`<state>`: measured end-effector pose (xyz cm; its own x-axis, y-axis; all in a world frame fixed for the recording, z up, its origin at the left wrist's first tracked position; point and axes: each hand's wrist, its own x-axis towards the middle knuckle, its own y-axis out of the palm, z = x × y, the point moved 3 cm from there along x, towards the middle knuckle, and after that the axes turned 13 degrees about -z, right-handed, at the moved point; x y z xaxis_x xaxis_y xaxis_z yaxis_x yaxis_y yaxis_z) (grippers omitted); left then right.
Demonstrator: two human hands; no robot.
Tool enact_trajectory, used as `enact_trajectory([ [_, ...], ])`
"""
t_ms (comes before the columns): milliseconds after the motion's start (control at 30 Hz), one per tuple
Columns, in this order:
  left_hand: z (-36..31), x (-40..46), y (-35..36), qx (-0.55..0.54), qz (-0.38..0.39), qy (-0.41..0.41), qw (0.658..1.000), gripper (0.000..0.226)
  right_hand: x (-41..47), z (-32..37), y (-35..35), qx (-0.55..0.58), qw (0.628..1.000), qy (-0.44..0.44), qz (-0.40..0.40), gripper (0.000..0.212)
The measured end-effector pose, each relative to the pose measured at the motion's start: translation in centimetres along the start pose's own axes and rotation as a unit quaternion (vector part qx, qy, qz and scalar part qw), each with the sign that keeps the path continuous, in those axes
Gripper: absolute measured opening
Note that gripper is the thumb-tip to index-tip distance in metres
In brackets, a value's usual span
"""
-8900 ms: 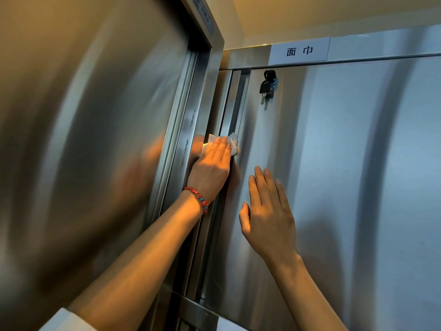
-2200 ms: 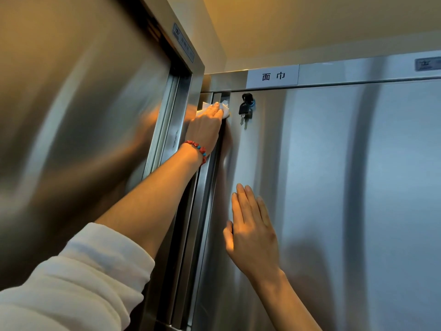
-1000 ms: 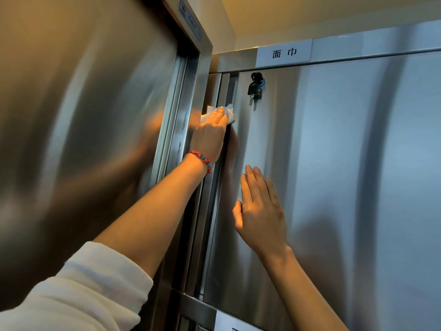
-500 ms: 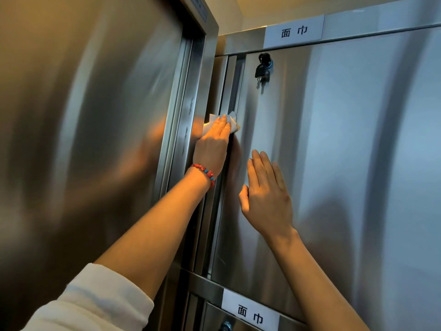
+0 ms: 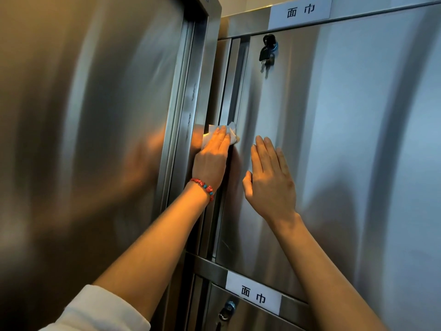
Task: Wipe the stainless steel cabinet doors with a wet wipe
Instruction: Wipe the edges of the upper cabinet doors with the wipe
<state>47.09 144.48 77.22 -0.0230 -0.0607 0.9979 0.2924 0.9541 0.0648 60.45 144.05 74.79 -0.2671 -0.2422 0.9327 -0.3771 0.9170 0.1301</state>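
Note:
A stainless steel cabinet door (image 5: 334, 139) fills the right of the view. My left hand (image 5: 211, 161), with a red bead bracelet at the wrist, presses a white wet wipe (image 5: 230, 133) with straight fingers against the door's left edge strip, about halfway up. My right hand (image 5: 269, 180) lies flat on the door panel just right of it, fingers straight and pointing up. Most of the wipe is hidden under my left fingers.
A black key (image 5: 267, 53) hangs from the lock near the door's top left. White labels with characters sit above (image 5: 299, 10) and below (image 5: 253, 292) the door. A second lock (image 5: 225, 311) sits on the lower door. A tall steel panel (image 5: 95, 139) stands at left.
My left hand has slid the wipe down the door's left edge from near the lock to mid-height. My right hand has stayed flat on the panel.

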Motion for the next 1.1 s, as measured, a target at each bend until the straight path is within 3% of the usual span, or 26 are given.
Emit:
enact_trajectory([
  [200,-0.6,-2.0,-0.5,-0.004,-0.052,0.026,0.998,0.048,0.0,0.0,0.0,-0.003,1.000,0.000,0.000,0.054],
  [1100,-0.3,-9.2,-0.8,0.039,-0.084,0.061,0.994,0.040,-0.1,0.1,0.1,-0.020,1.000,-0.006,0.000,0.053],
])
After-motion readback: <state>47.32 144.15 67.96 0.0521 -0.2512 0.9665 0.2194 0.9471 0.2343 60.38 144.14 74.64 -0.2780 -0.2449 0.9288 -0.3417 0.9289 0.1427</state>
